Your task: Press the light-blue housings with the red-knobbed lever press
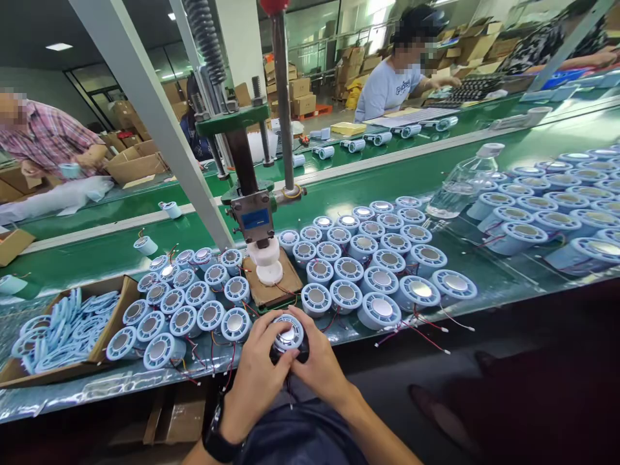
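Note:
Between my two hands is a round light-blue unit (289, 332) with a silver disc in its slotted ring top, held over the table's front edge. My left hand (261, 361) wraps its left side, with a black watch on the wrist. My right hand (317, 358) closes round its right side, both thumbs meeting at the near rim. A thin wire hangs below. Just beyond stands a green press (252, 216) with a white plastic head (268, 261) over a brown base plate (261, 294). Similar blue units (184, 320) stand to the left and more (380, 310) to the right.
A cardboard box (113, 316) of blue rings sits at the left. A clear bottle (455, 187) stands at the right, beside further rows of units (520, 236). Loose wires overhang the front edge. A grey post (159, 129) rises behind; people work across the green belt (339, 187).

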Demonstrator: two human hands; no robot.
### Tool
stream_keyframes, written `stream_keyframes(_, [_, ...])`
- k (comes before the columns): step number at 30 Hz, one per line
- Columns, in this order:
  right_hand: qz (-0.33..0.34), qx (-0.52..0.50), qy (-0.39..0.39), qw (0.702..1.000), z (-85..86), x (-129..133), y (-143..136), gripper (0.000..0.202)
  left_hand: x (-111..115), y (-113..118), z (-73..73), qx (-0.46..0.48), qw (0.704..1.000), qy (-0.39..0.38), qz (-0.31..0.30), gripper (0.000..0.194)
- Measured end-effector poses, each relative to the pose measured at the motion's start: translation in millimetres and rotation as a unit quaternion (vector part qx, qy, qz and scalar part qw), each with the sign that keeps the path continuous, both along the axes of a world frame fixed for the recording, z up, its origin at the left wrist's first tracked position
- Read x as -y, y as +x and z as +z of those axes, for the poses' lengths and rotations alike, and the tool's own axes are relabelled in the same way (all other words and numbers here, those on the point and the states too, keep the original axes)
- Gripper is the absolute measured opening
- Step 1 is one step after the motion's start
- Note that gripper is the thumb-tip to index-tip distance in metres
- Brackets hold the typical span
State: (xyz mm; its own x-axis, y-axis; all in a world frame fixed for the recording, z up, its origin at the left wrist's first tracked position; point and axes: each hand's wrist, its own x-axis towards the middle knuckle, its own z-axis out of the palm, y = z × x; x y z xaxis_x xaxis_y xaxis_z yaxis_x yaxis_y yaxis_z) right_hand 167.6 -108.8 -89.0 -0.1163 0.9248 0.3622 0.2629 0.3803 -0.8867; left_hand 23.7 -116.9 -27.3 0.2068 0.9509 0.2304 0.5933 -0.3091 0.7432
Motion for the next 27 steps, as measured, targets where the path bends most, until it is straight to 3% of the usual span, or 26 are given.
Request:
stream_keyframes(7, [0.056,-0.032,-0.062,0.996,8.1,-3.1,6.6,0.082,1.3,-7.5,-2.7,0.078,0.996,-0.041,0.013,0.047])
stream_keyframes(12, [0.062,-0.005,-0.078,0.995,11.4,-2.0,9.0,0.086,3.4,-6.7,-9.9,0.104,0.991,-0.076,0.035,0.056])
stream_keyframes(17, [0.059,0.068,-0.023,0.996,5.6,1.3,9.2,0.079,8.9,-1.2,-19.2,0.102,0.990,-0.080,0.050,0.064])
stream_keyframes(22, [0.100,0.177,0.031,0.979,2.0,2.9,15.0,0.071,14.2,10.8,-38.1,0.095,0.990,-0.086,0.058,0.055])
stream_keyframes(25, [0.143,0.266,0.047,0.952,20.8,1.8,28.9,0.073,12.2,15.8,-40.3,0.093,0.990,-0.076,0.072,0.056])
stream_keyframes(27, [0.147,0.308,0.105,0.934,53.0,-4.1,41.8,0.073,9.8,15.7,-32.8,0.089,0.991,-0.067,0.075,0.058])
